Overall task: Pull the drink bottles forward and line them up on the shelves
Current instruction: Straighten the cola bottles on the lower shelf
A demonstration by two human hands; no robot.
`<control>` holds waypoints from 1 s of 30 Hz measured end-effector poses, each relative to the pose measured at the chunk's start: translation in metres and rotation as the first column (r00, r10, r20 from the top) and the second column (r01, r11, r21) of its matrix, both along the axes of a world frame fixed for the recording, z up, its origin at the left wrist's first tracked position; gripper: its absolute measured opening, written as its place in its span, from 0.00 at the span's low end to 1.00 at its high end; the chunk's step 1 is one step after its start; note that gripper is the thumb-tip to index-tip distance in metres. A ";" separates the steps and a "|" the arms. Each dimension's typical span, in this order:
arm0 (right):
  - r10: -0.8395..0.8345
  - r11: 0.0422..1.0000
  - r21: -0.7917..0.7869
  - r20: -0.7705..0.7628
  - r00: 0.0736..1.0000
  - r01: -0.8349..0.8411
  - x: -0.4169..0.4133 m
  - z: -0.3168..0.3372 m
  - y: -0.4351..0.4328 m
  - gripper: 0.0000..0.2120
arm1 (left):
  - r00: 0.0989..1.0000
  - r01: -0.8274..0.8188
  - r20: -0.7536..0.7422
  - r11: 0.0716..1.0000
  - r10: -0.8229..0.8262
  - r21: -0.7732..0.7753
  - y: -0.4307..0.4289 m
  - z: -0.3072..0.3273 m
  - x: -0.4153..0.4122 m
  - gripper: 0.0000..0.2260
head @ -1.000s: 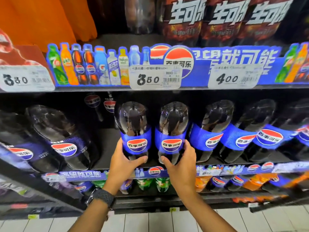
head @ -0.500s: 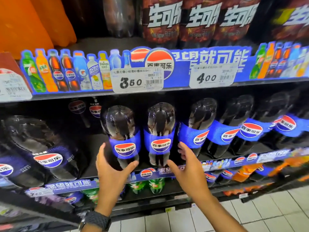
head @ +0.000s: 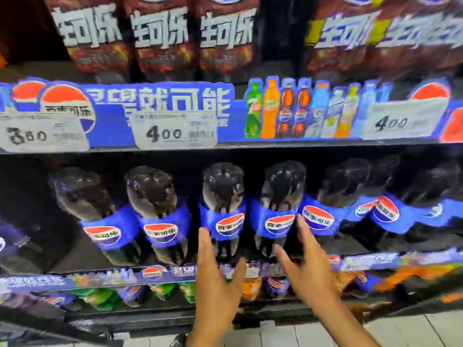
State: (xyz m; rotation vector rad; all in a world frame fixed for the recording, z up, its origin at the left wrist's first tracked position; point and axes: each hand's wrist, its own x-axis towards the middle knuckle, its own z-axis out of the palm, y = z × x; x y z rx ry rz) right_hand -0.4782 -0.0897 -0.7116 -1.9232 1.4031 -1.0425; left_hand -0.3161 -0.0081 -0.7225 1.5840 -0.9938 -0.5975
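Bottles of dark cola with blue labels stand in a row along the front of the middle shelf (head: 75, 269), smeared by motion blur so that caps and small print cannot be read. Nearest the camera, the left hand (head: 218, 279) reaches up with fingers spread and apart, its fingertips at the lower part of the third bottle (head: 223, 209); whether they touch is unclear. The right hand (head: 303, 269) is likewise spread, holding nothing, its fingers in front of the base of the fourth bottle (head: 281, 209) and beside the fifth bottle (head: 333, 206). Both forearms are cut off by the bottom edge. Two more bottles stand to the left, the first bottle (head: 92, 211) and second bottle (head: 160, 209), and at least two further ones to the right blur into each other, so about seven show. Below, a lower shelf holds green and orange drinks, partly hidden behind the hands. Above, a blue price strip (head: 175, 101) carries three price tags (head: 172, 132), reading 3.60, 4.00 and 4.00. On the top shelf stand five large dark-labelled bottles (head: 162, 41), cut off at the top.
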 end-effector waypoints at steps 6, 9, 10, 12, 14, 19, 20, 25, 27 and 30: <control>0.197 0.964 0.134 0.215 0.957 -0.228 0.003 0.000 0.008 0.43 | 0.993 -0.078 -0.090 0.996 0.082 0.046 -0.008 0.000 -0.013 0.43; 0.243 0.938 0.173 0.283 0.928 -0.299 0.001 -0.002 0.012 0.44 | 0.992 -0.063 -0.108 0.996 0.070 0.065 -0.007 0.004 -0.009 0.40; 0.251 0.933 0.181 0.287 0.924 -0.310 0.000 -0.002 0.015 0.44 | 0.992 -0.063 -0.107 0.995 0.071 0.074 -0.006 0.005 -0.007 0.40; 0.261 0.928 0.189 0.284 0.923 -0.321 -0.002 -0.003 0.018 0.43 | 0.992 -0.057 -0.112 0.995 0.065 0.079 -0.006 0.007 -0.003 0.40; 0.250 0.925 0.206 0.297 0.922 -0.318 -0.007 -0.001 0.016 0.42 | 0.991 -0.049 -0.120 0.997 0.057 0.067 -0.008 0.010 0.000 0.39; 0.199 0.906 0.280 0.380 0.903 -0.318 -0.013 0.006 -0.001 0.37 | 0.978 -0.074 -0.192 0.997 0.077 0.022 -0.009 0.015 0.003 0.30; 0.199 0.899 0.295 0.386 0.901 -0.325 -0.011 0.006 0.001 0.38 | 0.975 -0.055 -0.212 0.998 0.060 0.030 -0.008 0.016 0.004 0.29; 0.207 0.892 0.289 0.419 0.884 -0.346 -0.012 0.007 0.005 0.40 | 0.973 0.008 -0.232 1.000 -0.002 0.025 -0.006 0.019 0.008 0.32; 0.206 0.899 0.280 0.410 0.888 -0.338 -0.014 0.011 0.002 0.37 | 0.976 -0.030 -0.213 0.999 0.036 0.030 -0.003 0.018 0.003 0.32; 0.114 0.959 0.200 0.380 0.918 -0.202 -0.025 0.015 0.002 0.26 | 0.994 -0.095 -0.053 0.995 0.094 -0.015 0.006 0.017 -0.019 0.32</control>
